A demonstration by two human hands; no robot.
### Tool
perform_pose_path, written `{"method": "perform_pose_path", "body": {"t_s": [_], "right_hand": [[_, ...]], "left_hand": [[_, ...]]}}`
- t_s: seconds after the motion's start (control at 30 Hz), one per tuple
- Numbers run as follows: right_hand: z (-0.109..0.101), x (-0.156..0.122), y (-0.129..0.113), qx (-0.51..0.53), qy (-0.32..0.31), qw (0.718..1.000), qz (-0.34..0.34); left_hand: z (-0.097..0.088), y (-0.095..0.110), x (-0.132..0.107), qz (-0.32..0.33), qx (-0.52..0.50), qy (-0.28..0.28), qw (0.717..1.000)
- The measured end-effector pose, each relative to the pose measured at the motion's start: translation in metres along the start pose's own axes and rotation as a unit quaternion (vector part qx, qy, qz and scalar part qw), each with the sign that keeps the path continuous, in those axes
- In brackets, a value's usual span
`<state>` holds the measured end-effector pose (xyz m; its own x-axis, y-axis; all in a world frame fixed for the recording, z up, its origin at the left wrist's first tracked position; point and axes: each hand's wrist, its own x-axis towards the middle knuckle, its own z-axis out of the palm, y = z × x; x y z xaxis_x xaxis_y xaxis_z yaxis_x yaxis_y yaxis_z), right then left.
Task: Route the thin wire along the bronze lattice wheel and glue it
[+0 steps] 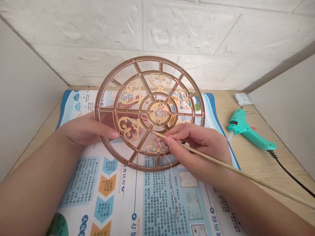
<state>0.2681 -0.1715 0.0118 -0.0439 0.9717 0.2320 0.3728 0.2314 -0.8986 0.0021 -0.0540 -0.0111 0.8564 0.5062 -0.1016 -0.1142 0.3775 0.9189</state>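
Observation:
A round, brown spoked frame (160, 66) with gold scrollwork panels and a gold hub is held up at a tilt above the printed mat. My left hand (86, 129) grips its left rim, thumb in front and fingers behind the clear panels. In my right hand (194, 141) a thin wooden stick (209, 154) is pinched near its tip. That tip meets a spoke just below the hub. Thin red and white wires (169, 167) run along the spokes, coil at the hub and hang down over the mat.
A teal hot glue gun (251, 129) with a black cord lies on the wooden table (275, 170) at the right. Behind it sits a small white packet (243, 98). The printed mat (128, 203) covers the middle. A white brick-pattern wall (172, 26) rises at the back, with pale side panels.

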Motion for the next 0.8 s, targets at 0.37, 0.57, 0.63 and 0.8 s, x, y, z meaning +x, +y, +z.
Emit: {"method": "perform_pose_path", "body": {"t_s": [0.37, 0.57, 0.63, 0.8], "right_hand": [[-0.0039, 0.0008, 0.0001, -0.03, -0.012, 0.999, 0.002], [-0.0038, 0.0005, -0.0002, -0.018, -0.008, 1.0, 0.012], [-0.0032, 0.0003, -0.0007, -0.017, -0.003, 1.0, 0.013], [-0.0015, -0.0004, -0.0014, -0.03, 0.008, 1.0, -0.005]], "left_hand": [[0.0024, 0.0003, 0.002, 0.005, -0.003, -0.015, 1.0], [-0.0014, -0.0018, 0.0001, 0.005, 0.008, -0.008, 1.0], [-0.0024, -0.0026, -0.0004, 0.005, 0.009, 0.0, 1.0], [0.0009, -0.0014, -0.0003, -0.007, 0.009, 0.002, 1.0]]}}
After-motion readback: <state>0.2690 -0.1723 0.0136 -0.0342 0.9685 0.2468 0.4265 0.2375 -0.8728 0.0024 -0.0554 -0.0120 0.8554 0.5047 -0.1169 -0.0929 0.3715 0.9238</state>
